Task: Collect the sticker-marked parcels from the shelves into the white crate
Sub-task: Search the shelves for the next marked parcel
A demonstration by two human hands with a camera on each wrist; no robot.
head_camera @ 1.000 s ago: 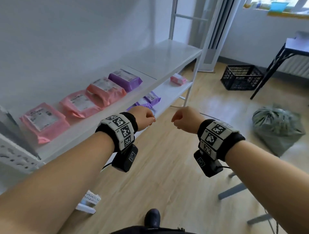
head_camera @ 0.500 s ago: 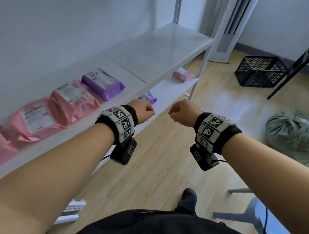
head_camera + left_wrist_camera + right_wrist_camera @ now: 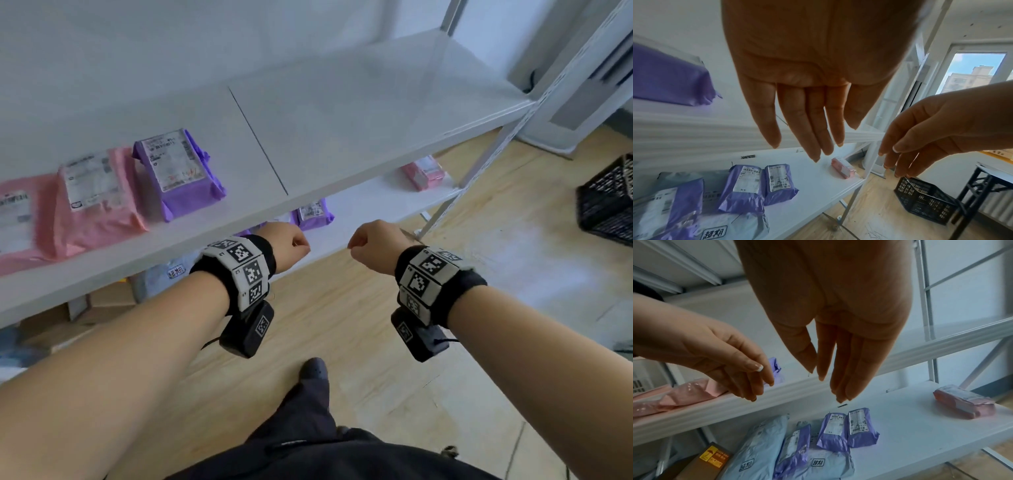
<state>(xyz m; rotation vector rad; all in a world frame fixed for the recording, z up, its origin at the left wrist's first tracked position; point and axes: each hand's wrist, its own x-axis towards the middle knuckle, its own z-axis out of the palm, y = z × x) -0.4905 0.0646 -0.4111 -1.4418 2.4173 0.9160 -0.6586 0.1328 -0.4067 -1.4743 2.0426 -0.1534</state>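
Our left hand (image 3: 289,247) and right hand (image 3: 375,244) hang relaxed, holding nothing. The purple parcel (image 3: 178,173) near the upper shelf's (image 3: 342,113) front edge looks soft, light and slippery; we would pinch its sides.

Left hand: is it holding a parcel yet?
No, in the left wrist view the left hand hangs with straight fingers, holding nothing, above the purple parcels.

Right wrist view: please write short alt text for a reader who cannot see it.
The right hand hangs open, fingers pointing down at a white shelf holding two purple parcels and a pink parcel. The left hand, also empty, reaches in from the left.
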